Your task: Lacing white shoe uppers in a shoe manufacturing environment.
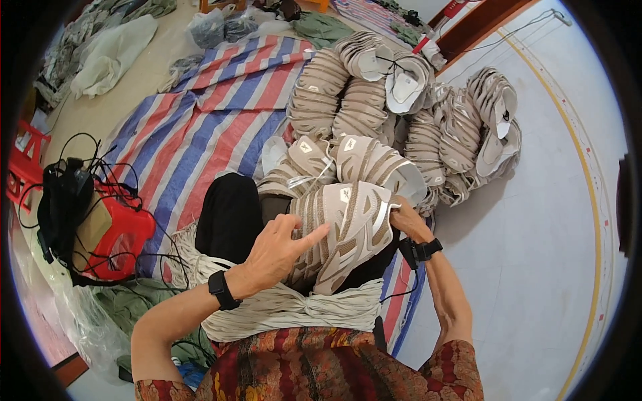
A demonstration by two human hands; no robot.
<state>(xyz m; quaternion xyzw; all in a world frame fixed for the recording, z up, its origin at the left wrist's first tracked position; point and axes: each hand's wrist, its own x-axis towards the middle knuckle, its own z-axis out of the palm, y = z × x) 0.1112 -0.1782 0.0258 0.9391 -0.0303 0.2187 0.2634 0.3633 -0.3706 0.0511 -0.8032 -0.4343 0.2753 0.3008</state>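
Note:
A beige and white shoe upper [354, 224] rests on my lap, over my black trousers. My left hand [281, 250] lies on its left side with the index finger stretched across the straps. My right hand [406, 220] grips the upper's right edge. A thick bundle of cream laces [287, 309] lies across my lap below the shoe upper. Both wrists wear black bands.
Stacks of the same beige shoe uppers [414, 113] are piled ahead on a red, white and blue striped tarp [194, 127]. A red plastic stool [114, 234] with a black device and cables stands at left. Grey floor with a yellow line [575, 154] lies at right.

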